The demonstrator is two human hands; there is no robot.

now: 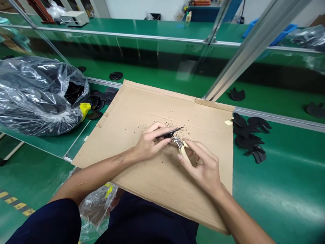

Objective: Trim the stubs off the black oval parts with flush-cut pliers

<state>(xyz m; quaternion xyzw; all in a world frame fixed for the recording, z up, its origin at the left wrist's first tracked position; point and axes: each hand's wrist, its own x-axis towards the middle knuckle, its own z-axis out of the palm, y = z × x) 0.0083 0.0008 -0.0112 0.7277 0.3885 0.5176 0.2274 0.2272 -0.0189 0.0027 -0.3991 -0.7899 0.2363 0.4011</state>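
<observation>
My left hand (149,140) grips a thin black plastic part (169,133), tilted with its edge toward me, above the cardboard sheet (142,105). In my right hand (204,164) is a pair of nippers (183,149) with cream handles, fingers wrapped round them. The metal jaws meet the underside edge of the black part; whether they are closed on it I cannot tell. Small black bits lie scattered on the cardboard beneath and around both hands.
A clear plastic bag (38,101) of black parts lies at the left, with loose black parts (98,101) beside it. More flat black parts (250,135) are piled right of the cardboard. A metal post (238,61) rises behind it.
</observation>
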